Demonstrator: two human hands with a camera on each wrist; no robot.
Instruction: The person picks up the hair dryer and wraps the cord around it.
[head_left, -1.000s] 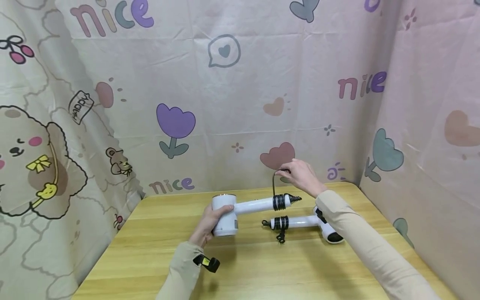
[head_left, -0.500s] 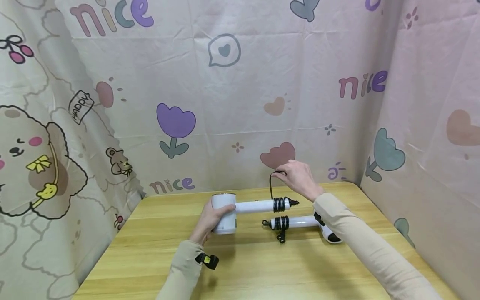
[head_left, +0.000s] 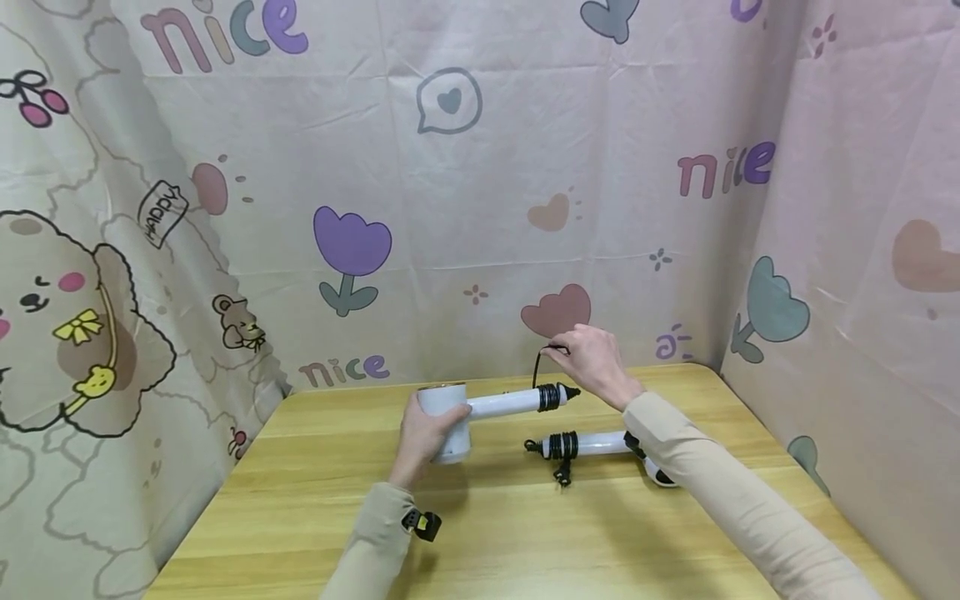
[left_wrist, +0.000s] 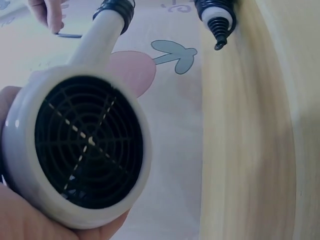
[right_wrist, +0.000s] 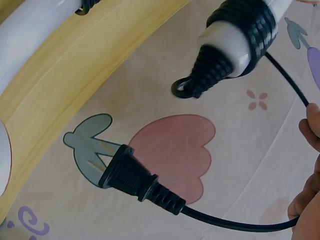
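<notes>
My left hand (head_left: 427,435) grips the round white head of a hair dryer (head_left: 504,405), raised above the table. Its dark grille (left_wrist: 90,142) shows in the left wrist view. Black cord (right_wrist: 245,31) is coiled round the end of the dryer's handle. With thumb and fingers my right hand (head_left: 592,358) pinches a free length of that cord, pulled up from the coil. A two-pin plug (right_wrist: 131,175) dangles from the cord's end in the right wrist view. Nearer me, a second white hair dryer (head_left: 596,444) lies on the table, its cord wound round its handle.
The wooden table (head_left: 315,500) stretches in front of me. A printed curtain (head_left: 465,192) hangs behind it and along both sides. My right forearm passes over the second dryer's head, covering part of it.
The held dryer has shifted a little left and up, tilting slightly. My right hand has come slightly lower and left with the cord. The second dryer stays where it was.
</notes>
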